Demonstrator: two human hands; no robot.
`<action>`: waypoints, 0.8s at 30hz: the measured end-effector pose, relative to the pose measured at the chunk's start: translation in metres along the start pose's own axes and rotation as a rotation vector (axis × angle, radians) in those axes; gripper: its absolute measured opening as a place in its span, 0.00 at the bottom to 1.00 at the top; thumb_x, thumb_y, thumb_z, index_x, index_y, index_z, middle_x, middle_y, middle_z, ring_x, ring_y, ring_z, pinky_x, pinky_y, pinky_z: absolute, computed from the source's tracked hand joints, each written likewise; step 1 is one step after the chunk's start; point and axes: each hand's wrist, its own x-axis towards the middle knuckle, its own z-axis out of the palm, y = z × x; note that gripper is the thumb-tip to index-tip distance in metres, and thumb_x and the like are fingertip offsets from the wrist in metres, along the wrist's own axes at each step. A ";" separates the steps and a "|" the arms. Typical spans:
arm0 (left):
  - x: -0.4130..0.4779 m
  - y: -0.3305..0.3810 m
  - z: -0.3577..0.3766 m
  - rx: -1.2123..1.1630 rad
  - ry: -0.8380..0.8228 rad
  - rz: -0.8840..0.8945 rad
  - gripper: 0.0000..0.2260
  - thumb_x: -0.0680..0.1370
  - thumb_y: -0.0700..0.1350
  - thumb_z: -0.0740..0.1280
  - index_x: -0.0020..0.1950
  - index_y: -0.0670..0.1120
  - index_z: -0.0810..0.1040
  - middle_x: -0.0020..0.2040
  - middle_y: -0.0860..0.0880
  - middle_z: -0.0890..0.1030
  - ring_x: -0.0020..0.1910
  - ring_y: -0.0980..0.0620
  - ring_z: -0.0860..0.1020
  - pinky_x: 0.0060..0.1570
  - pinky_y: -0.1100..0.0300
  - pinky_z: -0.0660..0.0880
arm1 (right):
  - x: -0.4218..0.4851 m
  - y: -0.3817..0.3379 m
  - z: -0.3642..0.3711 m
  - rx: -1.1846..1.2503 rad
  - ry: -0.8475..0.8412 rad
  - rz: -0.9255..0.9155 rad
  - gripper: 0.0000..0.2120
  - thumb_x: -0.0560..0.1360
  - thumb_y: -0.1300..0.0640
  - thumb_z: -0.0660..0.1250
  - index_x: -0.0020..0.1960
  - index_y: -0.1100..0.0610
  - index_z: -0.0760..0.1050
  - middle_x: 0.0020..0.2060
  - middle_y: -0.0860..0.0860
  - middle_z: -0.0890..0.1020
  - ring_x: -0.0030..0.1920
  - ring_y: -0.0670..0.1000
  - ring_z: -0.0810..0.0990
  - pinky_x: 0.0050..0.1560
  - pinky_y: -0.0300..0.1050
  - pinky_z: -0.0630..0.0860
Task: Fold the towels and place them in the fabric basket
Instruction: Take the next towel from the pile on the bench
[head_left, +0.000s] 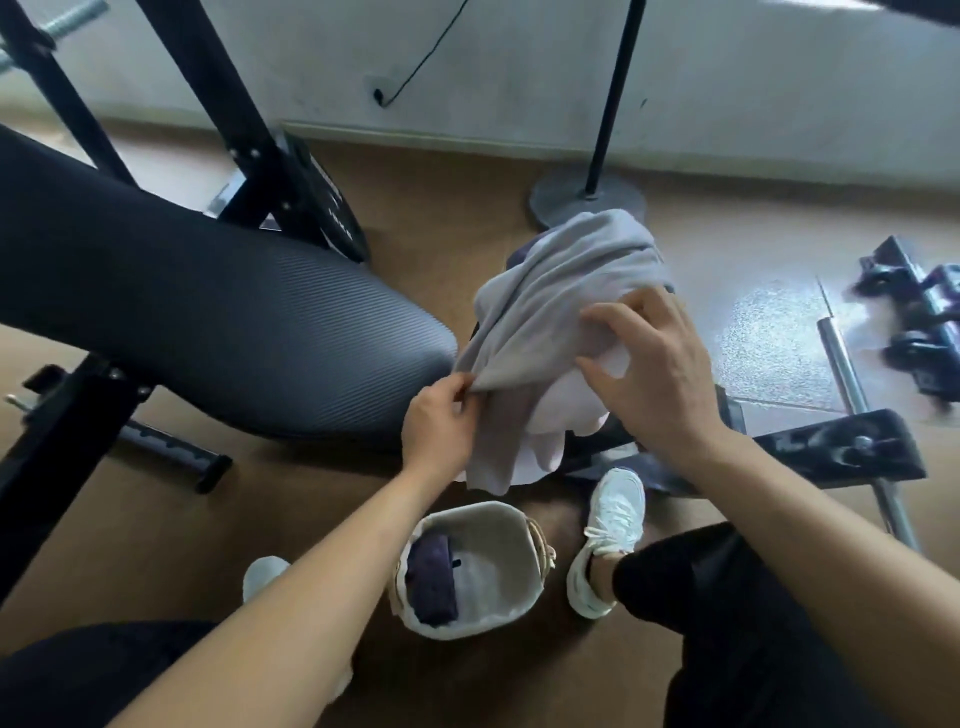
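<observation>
A light grey towel (545, 312) lies rumpled over a dark seat, with a paler, lilac-tinted towel (561, 415) hanging under it. My left hand (441, 426) pinches the grey towel's lower left edge. My right hand (660, 374) rests on the towels' right side with fingers spread, thumb against the pale cloth. Below, between my feet, stands the white fabric basket (519, 525) with a rope handle. A folded dark purple towel (431, 577) lies in its left half.
A black ribbed bench pad (182, 312) on a black frame fills the left. A lamp stand's round base (587, 200) sits behind the towels. A metal bar (852, 384) and dark weights (919, 317) lie at right. My white shoes (608, 540) flank the basket.
</observation>
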 end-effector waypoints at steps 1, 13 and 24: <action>-0.003 0.001 -0.006 -0.052 0.006 0.013 0.07 0.82 0.45 0.66 0.55 0.46 0.83 0.46 0.48 0.85 0.47 0.46 0.82 0.42 0.55 0.73 | 0.001 0.002 0.001 -0.029 -0.014 -0.021 0.21 0.67 0.56 0.79 0.58 0.55 0.80 0.52 0.55 0.76 0.55 0.59 0.75 0.44 0.53 0.79; -0.016 0.085 -0.105 -0.622 -0.285 -0.025 0.14 0.82 0.40 0.66 0.38 0.47 0.82 0.36 0.44 0.77 0.37 0.49 0.74 0.37 0.58 0.70 | 0.032 0.003 -0.014 -0.055 -0.090 0.059 0.12 0.71 0.51 0.77 0.53 0.45 0.83 0.51 0.50 0.75 0.56 0.58 0.71 0.45 0.52 0.77; -0.018 0.091 -0.143 -0.609 -0.103 -0.078 0.08 0.78 0.48 0.72 0.41 0.49 0.87 0.41 0.46 0.83 0.42 0.50 0.79 0.47 0.53 0.76 | 0.101 0.006 -0.100 0.398 -0.504 0.167 0.03 0.73 0.63 0.77 0.46 0.62 0.85 0.37 0.64 0.83 0.34 0.46 0.77 0.35 0.39 0.75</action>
